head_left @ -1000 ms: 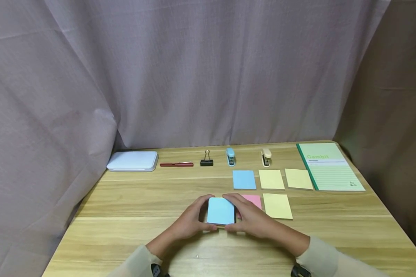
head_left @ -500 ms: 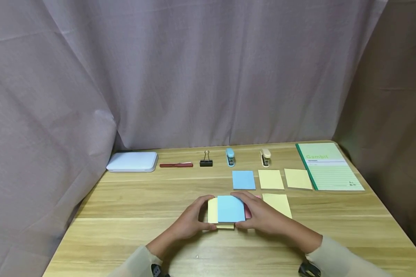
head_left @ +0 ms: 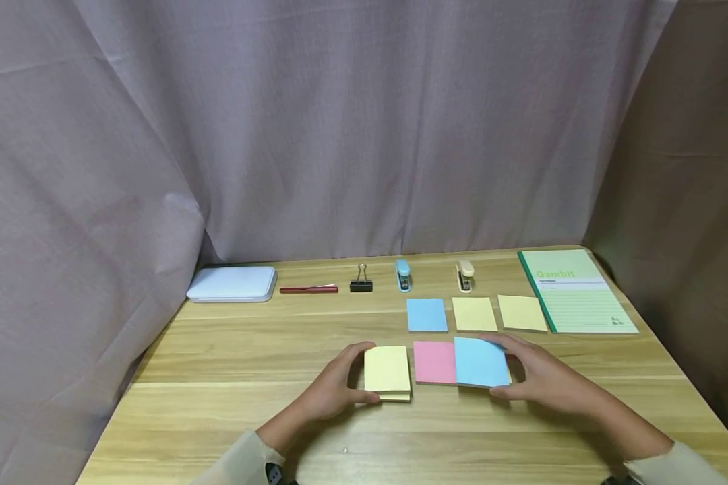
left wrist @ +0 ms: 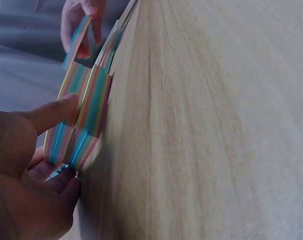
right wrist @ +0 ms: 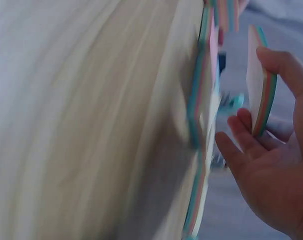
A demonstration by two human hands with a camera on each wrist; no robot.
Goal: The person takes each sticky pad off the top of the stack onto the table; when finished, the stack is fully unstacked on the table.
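My left hand (head_left: 330, 384) grips a stack of sticky note pads (head_left: 387, 368), thumb at the near edge and fingers at the far one. Yellow tops the stack, and the left wrist view shows its striped edges (left wrist: 86, 100). A blue-topped sticky note pad (head_left: 480, 362) is pinched between the thumb and fingers of my right hand (head_left: 542, 377). The right wrist view has this pad raised off the table. From the head view it covers nearly all of a yellow pad and overlaps the right edge of a pink pad (head_left: 434, 362).
Behind lie a blue pad (head_left: 427, 315) and two yellow pads (head_left: 474, 314). Along the back are a white case (head_left: 232, 283), dark red pen (head_left: 309, 289), black binder clip (head_left: 360, 285), blue stapler (head_left: 403, 275) and cream stapler (head_left: 464, 276). A green notebook (head_left: 579, 291) lies far right.
My right hand has lifted the blue-topped pad off the left stack and carried it right, past the pink pad. That uncovers the stack's yellow top. My left hand has stayed in place.
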